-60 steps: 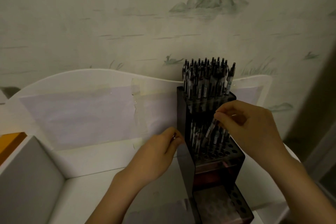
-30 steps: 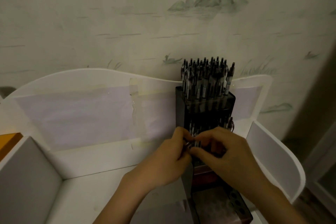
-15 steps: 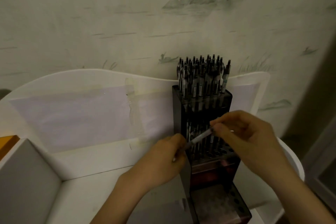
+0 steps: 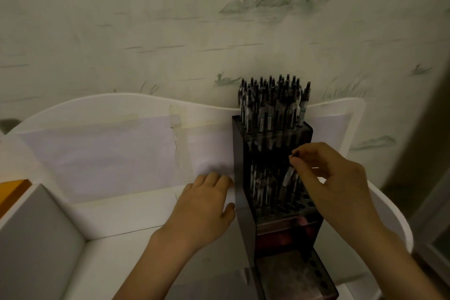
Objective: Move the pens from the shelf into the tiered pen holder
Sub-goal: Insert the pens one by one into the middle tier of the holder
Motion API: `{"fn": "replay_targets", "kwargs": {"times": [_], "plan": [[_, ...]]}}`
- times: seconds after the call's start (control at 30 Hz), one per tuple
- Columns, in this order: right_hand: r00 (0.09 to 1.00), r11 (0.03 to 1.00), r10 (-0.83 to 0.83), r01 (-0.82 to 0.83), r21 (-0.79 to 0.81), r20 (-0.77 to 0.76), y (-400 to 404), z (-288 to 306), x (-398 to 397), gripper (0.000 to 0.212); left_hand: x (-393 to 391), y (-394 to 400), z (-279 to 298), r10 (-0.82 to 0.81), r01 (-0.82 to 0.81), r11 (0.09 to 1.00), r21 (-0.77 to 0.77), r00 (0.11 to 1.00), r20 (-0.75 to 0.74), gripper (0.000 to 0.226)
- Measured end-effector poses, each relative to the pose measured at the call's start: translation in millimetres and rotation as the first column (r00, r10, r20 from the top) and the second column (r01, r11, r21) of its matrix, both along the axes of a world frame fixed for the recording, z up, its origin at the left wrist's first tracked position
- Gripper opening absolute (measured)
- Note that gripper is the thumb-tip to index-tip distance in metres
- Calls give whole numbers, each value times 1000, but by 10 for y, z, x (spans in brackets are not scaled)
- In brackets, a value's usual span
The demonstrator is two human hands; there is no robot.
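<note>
at the right end of the white shelf (image 4: 117, 212), against its back panel, stands the dark tiered pen holder (image 4: 246, 202). its top tier is packed with upright pens (image 4: 272, 105); the middle tier holds a smaller cluster toward its left and back, with bare holes along the front and right; the lowest tier shows only holes. the right hand (image 4: 338, 182) hovers over the middle tier, thumb and forefinger pinching the top of 1 pen (image 4: 288, 175), which tilts with its lower end down among the middle tier's pens. the left hand (image 4: 204, 204) rests on the shelf beside the holder's left wall, fingers straight and relaxed, thumb touching that wall, holding nothing.
</note>
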State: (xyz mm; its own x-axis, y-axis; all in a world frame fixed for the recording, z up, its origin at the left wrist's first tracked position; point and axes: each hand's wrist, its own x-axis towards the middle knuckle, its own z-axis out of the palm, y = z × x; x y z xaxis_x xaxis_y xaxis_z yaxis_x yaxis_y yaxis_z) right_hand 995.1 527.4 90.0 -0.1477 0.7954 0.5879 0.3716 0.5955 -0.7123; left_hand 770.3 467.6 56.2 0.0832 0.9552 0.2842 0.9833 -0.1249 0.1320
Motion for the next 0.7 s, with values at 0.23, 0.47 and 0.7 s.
{"fn": "replay_targets", "kwargs": {"times": [0.23,0.47,0.7], "plan": [[994,997,62,-58,-45,86,90,-231,-66,11,0,-15,-15,24,-24,1000,16,1000,2,47],[995,995,78,-75,-69,55,116,-385,-81,12,28,-55,-20,30,-32,999,37,999,35,52],[974,1000,11,-11,-2,226,28,-462,1,43,109,-108,-12,73,-75,995,71,997,30,51]]}}
